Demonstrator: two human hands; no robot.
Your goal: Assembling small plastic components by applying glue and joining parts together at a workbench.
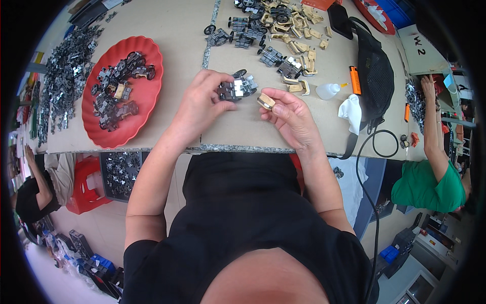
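My left hand (206,96) is closed on a small grey toy car chassis (239,87) with black wheels, above the table near its front edge. My right hand (288,114) pinches a small tan plastic part (266,101) between thumb and fingers. The two pieces are close together but apart. Behind them lies a loose pile of similar grey wheeled chassis (245,36), with a heap of tan plastic parts (298,25) mixed in beside it. The underside of the held chassis is hidden.
At left stands a red scalloped tray (151,109) of chassis, with a long heap of grey parts (66,71) beyond it. On the right are a small white bottle (327,91), an orange box cutter (354,80), a white cloth (350,112) and a black bag (375,71). A co-worker's green sleeve (430,182) shows at right.
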